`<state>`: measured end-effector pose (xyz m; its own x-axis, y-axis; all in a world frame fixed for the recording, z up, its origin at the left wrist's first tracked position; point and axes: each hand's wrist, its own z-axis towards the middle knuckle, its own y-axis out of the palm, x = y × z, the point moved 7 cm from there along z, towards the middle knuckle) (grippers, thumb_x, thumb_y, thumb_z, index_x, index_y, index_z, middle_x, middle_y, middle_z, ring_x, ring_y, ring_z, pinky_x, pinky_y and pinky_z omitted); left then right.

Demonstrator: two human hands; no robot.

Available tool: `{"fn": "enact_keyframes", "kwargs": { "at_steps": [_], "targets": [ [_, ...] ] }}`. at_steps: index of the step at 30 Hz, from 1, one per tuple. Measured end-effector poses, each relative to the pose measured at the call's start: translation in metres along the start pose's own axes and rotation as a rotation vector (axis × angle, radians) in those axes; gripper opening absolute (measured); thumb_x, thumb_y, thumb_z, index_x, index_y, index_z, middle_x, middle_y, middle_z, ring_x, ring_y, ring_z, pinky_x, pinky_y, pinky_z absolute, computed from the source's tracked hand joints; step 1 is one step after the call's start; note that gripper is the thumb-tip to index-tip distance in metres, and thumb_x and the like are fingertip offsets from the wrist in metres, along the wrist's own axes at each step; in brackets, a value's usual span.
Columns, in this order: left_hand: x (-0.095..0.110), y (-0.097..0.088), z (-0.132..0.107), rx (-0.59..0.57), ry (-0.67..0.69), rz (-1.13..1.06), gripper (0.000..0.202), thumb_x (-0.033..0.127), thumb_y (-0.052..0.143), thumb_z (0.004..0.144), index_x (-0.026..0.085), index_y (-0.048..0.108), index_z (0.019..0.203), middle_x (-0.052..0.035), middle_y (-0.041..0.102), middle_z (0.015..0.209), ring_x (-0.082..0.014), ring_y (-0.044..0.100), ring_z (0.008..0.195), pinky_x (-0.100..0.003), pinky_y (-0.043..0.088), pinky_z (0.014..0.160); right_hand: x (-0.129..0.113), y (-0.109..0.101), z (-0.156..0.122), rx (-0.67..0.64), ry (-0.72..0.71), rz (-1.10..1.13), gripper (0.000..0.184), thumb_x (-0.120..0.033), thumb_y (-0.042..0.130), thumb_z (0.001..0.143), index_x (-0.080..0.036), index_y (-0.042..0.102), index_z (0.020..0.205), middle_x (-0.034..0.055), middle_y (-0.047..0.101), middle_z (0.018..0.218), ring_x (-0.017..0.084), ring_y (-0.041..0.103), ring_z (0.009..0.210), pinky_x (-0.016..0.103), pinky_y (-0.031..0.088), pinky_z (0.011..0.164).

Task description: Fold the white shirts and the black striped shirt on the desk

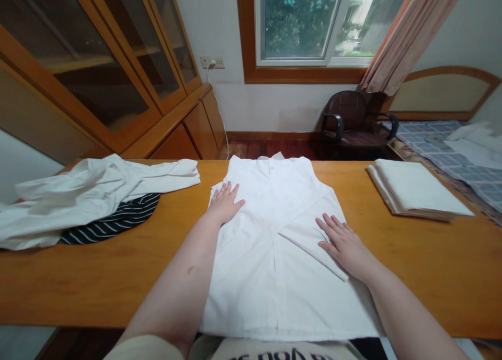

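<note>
Left hand (225,204) and right hand (342,245) are laid flat, fingers spread and nothing gripped, on a white shirt (254,245) spread across a wooden table (174,224). Light, soft, easily creased cloth is suggested, best grasped by shoulders (234,167) or hem (298,333). Beyond, a glass-doored cabinet (162,109) is seen, contents unclear.

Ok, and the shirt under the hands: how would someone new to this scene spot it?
Start at the table, this side of the window. Midway along it, between a rumpled white cloth on the left and a folded stack on the right, lies the shirt. Unlike either, it's spread flat, buttons up, with the left hand and right hand on it.
</note>
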<state>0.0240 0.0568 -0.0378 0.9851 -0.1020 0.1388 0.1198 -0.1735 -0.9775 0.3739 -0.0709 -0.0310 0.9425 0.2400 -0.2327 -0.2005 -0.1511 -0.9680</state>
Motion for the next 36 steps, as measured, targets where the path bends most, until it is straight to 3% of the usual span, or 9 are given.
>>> {"fn": "enact_keyframes", "kwargs": {
  "at_steps": [5, 9, 12, 14, 17, 21, 24, 31, 36],
  "targets": [
    [-0.002, 0.001, 0.001, 0.019, 0.008, -0.001, 0.071, 0.057, 0.032, 0.088, 0.021, 0.021, 0.148, -0.0095, 0.009, 0.156, -0.0260, 0.005, 0.143, -0.046, 0.008, 0.114, 0.016, -0.002, -0.009, -0.079, 0.064, 0.074, 0.056, -0.048, 0.035, 0.093, -0.027, 0.034, 0.145, 0.0061, 0.021, 0.153, 0.025, 0.016, 0.141, 0.049, 0.021, 0.112],
    [-0.002, 0.001, 0.001, 0.024, 0.013, 0.004, 0.071, 0.057, 0.032, 0.088, 0.021, 0.021, 0.148, -0.0100, 0.009, 0.156, -0.0261, 0.006, 0.143, -0.047, 0.008, 0.114, 0.034, -0.004, -0.013, -0.064, 0.070, 0.175, 0.052, -0.040, 0.036, 0.092, -0.024, 0.039, 0.142, 0.0065, 0.026, 0.151, 0.024, 0.022, 0.140, 0.046, 0.023, 0.112],
    [-0.002, 0.001, 0.002, 0.016, 0.010, 0.024, 0.071, 0.058, 0.032, 0.088, 0.021, 0.021, 0.148, -0.0098, 0.009, 0.156, -0.0258, 0.005, 0.143, -0.046, 0.008, 0.114, 0.044, -0.009, -0.011, -0.013, 0.068, 0.260, 0.049, -0.035, 0.039, 0.090, -0.021, 0.047, 0.137, 0.0077, 0.034, 0.148, 0.024, 0.032, 0.136, 0.044, 0.029, 0.110],
    [-0.002, 0.002, 0.002, 0.003, 0.008, 0.046, 0.072, 0.059, 0.031, 0.088, 0.022, 0.020, 0.149, -0.0097, 0.008, 0.156, -0.0255, 0.004, 0.143, -0.046, 0.009, 0.114, 0.045, -0.020, -0.011, 0.082, 0.109, 0.259, 0.045, -0.035, 0.042, 0.088, -0.019, 0.056, 0.128, 0.0109, 0.048, 0.139, 0.026, 0.045, 0.128, 0.044, 0.037, 0.105],
    [-0.003, 0.002, 0.002, -0.013, 0.002, 0.064, 0.071, 0.059, 0.029, 0.089, 0.022, 0.018, 0.149, -0.0095, 0.006, 0.156, -0.0250, 0.003, 0.143, -0.046, 0.009, 0.114, 0.027, -0.042, -0.017, 0.197, 0.125, 0.157, 0.037, -0.040, 0.047, 0.086, -0.017, 0.065, 0.109, 0.0140, 0.064, 0.116, 0.029, 0.058, 0.108, 0.045, 0.044, 0.095],
    [-0.003, 0.003, 0.003, -0.025, 0.006, 0.048, 0.072, 0.059, 0.028, 0.089, 0.022, 0.016, 0.149, -0.0100, 0.005, 0.156, -0.0243, 0.002, 0.143, -0.045, 0.008, 0.114, -0.025, -0.042, -0.031, -0.006, -0.057, 0.165, 0.026, -0.042, 0.055, 0.083, -0.022, 0.066, 0.094, 0.0083, 0.067, 0.096, 0.023, 0.062, 0.087, 0.035, 0.049, 0.078],
    [-0.003, 0.003, 0.003, -0.026, 0.008, 0.048, 0.073, 0.060, 0.028, 0.088, 0.022, 0.016, 0.149, -0.0103, 0.004, 0.156, -0.0246, 0.002, 0.143, -0.045, 0.008, 0.114, -0.043, -0.038, -0.040, -0.032, -0.072, 0.110, 0.020, -0.032, 0.050, 0.087, -0.022, 0.067, 0.087, 0.0067, 0.066, 0.086, 0.021, 0.061, 0.080, 0.034, 0.047, 0.074],
    [-0.004, 0.004, 0.003, -0.027, 0.008, 0.041, 0.072, 0.060, 0.028, 0.088, 0.023, 0.017, 0.149, -0.0101, 0.004, 0.156, -0.0246, 0.001, 0.143, -0.046, 0.007, 0.114, -0.056, -0.030, -0.048, -0.022, -0.159, 0.051, 0.024, -0.019, 0.042, 0.087, -0.020, 0.063, 0.076, 0.0063, 0.063, 0.076, 0.020, 0.057, 0.076, 0.032, 0.043, 0.072],
    [-0.004, 0.003, 0.003, -0.028, 0.012, 0.040, 0.073, 0.061, 0.028, 0.088, 0.022, 0.016, 0.149, -0.0096, 0.004, 0.156, -0.0242, 0.002, 0.143, -0.045, 0.008, 0.114, -0.048, -0.027, -0.052, -0.132, -0.038, 0.158, 0.026, -0.034, 0.044, 0.089, -0.021, 0.063, 0.075, 0.0051, 0.065, 0.076, 0.019, 0.058, 0.071, 0.029, 0.041, 0.065]
  ]
}}
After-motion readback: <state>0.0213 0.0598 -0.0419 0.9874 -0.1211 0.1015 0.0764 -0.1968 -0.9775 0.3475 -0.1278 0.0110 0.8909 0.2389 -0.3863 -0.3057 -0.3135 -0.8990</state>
